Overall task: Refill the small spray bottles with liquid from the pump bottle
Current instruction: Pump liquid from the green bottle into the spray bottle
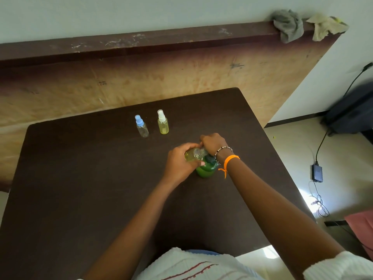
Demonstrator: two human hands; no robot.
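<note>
Fingers: left hand [178, 161] curls around a small clear bottle [194, 155]; right hand [214, 143] closes over its neck end.
Axis: small clear bottle lies near-horizontal at frame centre, neck pointing right, above the green pump bottle [205, 170].
Contents: yellowish liquid inside.
Beyond: blue-capped spray bottle [141, 127] looks empty; white-capped spray bottle [162, 123] holds yellow liquid; both upright on the dark table [80, 178].
</note>
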